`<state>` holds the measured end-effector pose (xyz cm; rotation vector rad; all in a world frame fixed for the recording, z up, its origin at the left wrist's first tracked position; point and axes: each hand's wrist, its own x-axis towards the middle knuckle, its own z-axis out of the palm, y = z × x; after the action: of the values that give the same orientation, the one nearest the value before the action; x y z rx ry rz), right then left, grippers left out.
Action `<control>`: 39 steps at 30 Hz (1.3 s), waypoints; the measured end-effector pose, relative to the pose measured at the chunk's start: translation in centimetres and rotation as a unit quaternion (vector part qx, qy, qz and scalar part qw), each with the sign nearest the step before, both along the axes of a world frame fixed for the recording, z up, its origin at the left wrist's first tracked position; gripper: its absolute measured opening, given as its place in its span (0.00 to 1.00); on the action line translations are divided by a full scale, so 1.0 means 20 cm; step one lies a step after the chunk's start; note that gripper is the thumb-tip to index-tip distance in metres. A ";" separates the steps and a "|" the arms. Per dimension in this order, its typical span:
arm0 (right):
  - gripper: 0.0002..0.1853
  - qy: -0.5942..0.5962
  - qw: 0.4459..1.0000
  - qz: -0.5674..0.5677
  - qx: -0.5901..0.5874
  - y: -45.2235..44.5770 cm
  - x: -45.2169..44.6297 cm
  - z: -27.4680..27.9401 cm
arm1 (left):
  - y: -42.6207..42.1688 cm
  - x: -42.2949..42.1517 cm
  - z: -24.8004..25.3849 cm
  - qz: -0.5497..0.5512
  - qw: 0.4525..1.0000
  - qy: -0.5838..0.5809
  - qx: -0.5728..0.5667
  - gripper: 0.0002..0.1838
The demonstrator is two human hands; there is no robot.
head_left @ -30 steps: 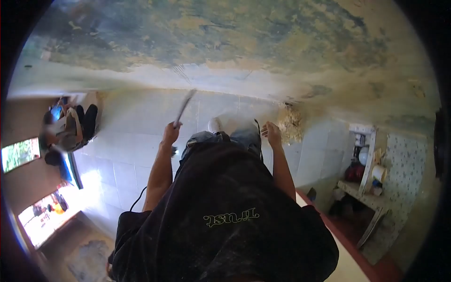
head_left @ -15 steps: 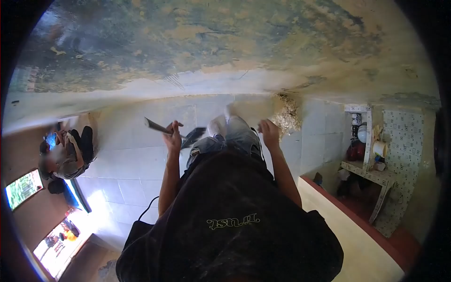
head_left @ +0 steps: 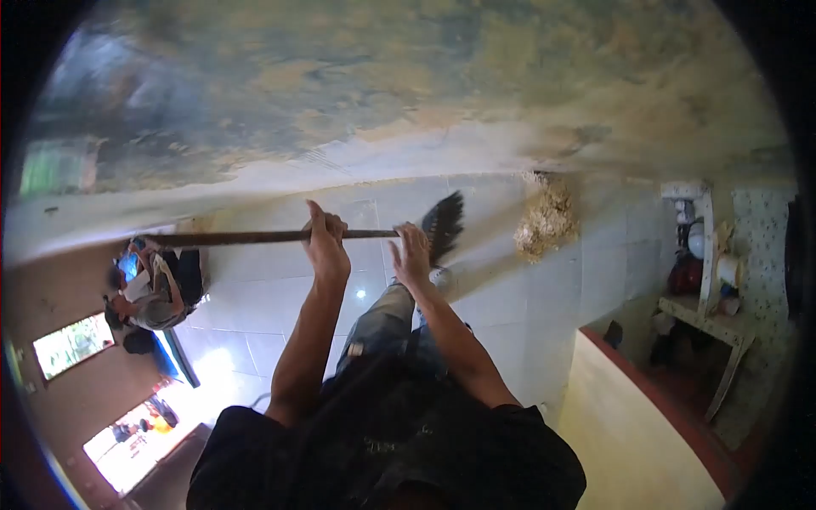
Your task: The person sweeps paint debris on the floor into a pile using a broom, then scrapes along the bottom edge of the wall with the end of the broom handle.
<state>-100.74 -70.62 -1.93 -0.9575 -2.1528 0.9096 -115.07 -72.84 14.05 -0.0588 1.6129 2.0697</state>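
A long-handled broom (head_left: 255,238) lies sideways across the view, its dark bristle head (head_left: 444,228) over the tiled floor at centre. My left hand (head_left: 326,240) is wrapped round the handle, with the thumb pointing up. Nearer the bristles, my right hand (head_left: 412,253) also grips the handle. To the right of the bristles, a pale heap of debris (head_left: 546,219) lies on the floor by the foot of the wall.
A stained, patchy wall (head_left: 382,85) spans the top. At left a person (head_left: 157,293) sits near bright window openings (head_left: 75,344). Tiled shelves (head_left: 693,310) with containers stand at right, beyond a low cream partition with a red edge (head_left: 629,425).
The broom has swung from beside my left hand to a level position with its bristles at centre. My right hand has moved left and taken hold of the handle.
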 end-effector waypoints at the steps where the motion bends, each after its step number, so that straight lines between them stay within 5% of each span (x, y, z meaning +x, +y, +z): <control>1: 0.22 0.003 1.000 0.001 -0.025 -0.03 0.07 -0.22 | -0.01 0.06 -0.01 -0.021 1.000 -0.006 -0.017 0.27; 4: 0.13 -0.032 0.993 0.110 0.003 -0.04 0.48 -0.62 | -0.06 0.20 -0.37 -0.090 0.994 -0.044 -0.051 0.22; 8: 0.09 -0.042 0.996 0.050 -0.059 -0.24 1.02 -0.91 | 0.00 0.33 -0.93 -0.152 0.978 -0.123 -0.078 0.13; 12: 0.11 -0.288 0.906 0.043 -0.307 -0.44 1.38 -0.91 | -0.02 0.43 -1.67 -0.270 0.932 -0.209 -0.122 0.08; 16: 0.15 -0.346 0.875 -0.018 -0.339 -0.79 1.53 -1.11 | -0.07 0.49 -2.31 -0.324 0.888 -0.280 -0.165 0.10; 20: 0.15 -0.429 0.845 -0.118 -0.298 -1.07 1.39 -1.25 | -0.33 0.43 -2.90 -0.457 0.807 -0.235 -0.291 0.25; 21: 0.15 -0.467 0.833 -0.132 -0.265 -1.14 1.33 -1.30 | -0.43 0.40 -3.10 -0.532 0.745 0.116 -0.387 0.32; 22: 0.15 -0.473 0.828 -0.128 -0.272 -1.19 1.26 -1.35 | -0.54 0.37 -3.25 -0.535 0.573 0.451 -0.425 0.40; 24: 0.16 -0.515 0.795 -0.183 -0.261 -1.31 1.10 -1.40 | -0.46 0.16 -2.94 -0.679 0.472 0.379 -0.416 0.50; 26: 0.16 -0.528 0.779 -0.199 -0.273 -1.42 0.96 -1.44 | -0.59 0.10 -3.12 -0.700 0.427 0.486 -0.304 0.49; 28: 0.16 -0.502 0.777 -0.233 -0.300 -1.49 0.86 -1.57 | -0.56 0.07 -3.33 -0.762 0.222 0.593 -0.134 0.48; 29: 0.16 -0.499 0.769 -0.243 -0.318 -1.54 0.84 -1.65 | -0.56 0.06 -3.45 -0.727 0.238 0.639 -0.075 0.33; 30: 0.16 -0.491 0.774 -0.245 -0.315 -1.59 0.85 -1.73 | -0.55 0.06 -3.59 -0.723 0.233 0.646 -0.077 0.33; 32: 0.13 -0.436 0.776 -0.298 -0.343 -1.65 0.85 -1.85 | -0.45 0.10 -3.82 -0.734 0.253 0.631 -0.021 0.15; 33: 0.13 -0.409 0.777 -0.326 -0.351 -1.66 0.83 -1.90 | -0.44 0.10 -3.90 -0.731 0.239 0.639 -0.017 0.15; 35: 0.11 -0.396 0.780 -0.333 -0.351 -1.70 0.86 -1.97 | -0.46 0.11 -3.94 -0.721 0.322 0.612 0.044 0.09; 39: 0.12 -0.398 0.774 -0.341 -0.356 -1.73 0.88 -2.04 | -0.44 0.11 -4.01 -0.691 0.323 0.637 0.109 0.09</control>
<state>-83.05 -105.22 -42.82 -2.6902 -1.6934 1.0333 -112.80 -81.54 -66.06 2.5180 0.7871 0.4076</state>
